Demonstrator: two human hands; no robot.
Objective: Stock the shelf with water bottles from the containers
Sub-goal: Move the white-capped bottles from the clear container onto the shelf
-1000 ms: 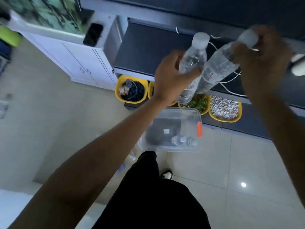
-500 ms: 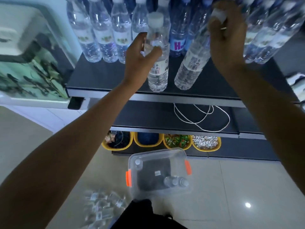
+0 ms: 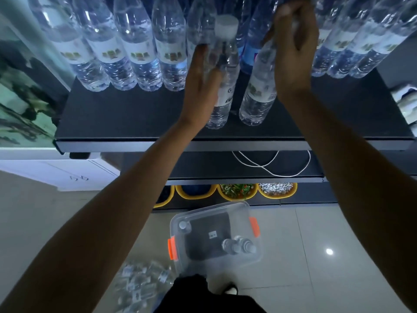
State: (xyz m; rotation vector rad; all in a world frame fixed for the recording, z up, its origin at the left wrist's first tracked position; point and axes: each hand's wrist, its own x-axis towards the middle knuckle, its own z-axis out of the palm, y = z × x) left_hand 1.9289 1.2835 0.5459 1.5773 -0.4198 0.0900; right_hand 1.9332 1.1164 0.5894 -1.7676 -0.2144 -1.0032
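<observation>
Two clear water bottles stand side by side near the middle of the dark shelf (image 3: 126, 114). My left hand (image 3: 202, 86) holds the white-capped left bottle (image 3: 222, 105) by its body from the left. My right hand (image 3: 293, 48) grips the neck of the right bottle (image 3: 257, 98), hiding its cap. Behind them a row of bottles (image 3: 135, 55) fills the back of the shelf. On the floor below sits a clear container (image 3: 178, 224) with orange latches, holding three bottles (image 3: 237, 246).
A plastic-wrapped pack of bottles (image 3: 140, 283) lies on the floor to the left of my leg. Yellow bowls (image 3: 237, 192) sit under the shelf unit, and a white cable (image 3: 270, 169) lies on the lower shelf. A white cabinet (image 3: 56, 172) stands at the left.
Both hands rose from over the container to the shelf, each with a bottle. The two bottles now stand on the shelf, further back than half a second ago.
</observation>
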